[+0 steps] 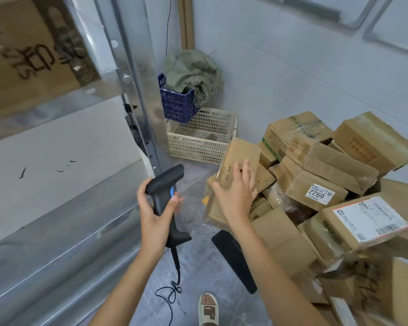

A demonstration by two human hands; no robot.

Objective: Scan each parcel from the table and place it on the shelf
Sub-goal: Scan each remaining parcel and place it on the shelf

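My left hand grips a black handheld barcode scanner by its handle, its cable trailing to the floor. My right hand lies with fingers spread on the face of a small brown cardboard parcel standing tilted at the left edge of a heap of parcels. Whether the fingers grip it I cannot tell. The metal shelf runs along the left, with a large cardboard box on its upper level.
A shelf upright rises just behind the scanner. A beige crate and a blue crate holding a green sack sit in the corner. A black table leg and my sandalled foot are on the floor.
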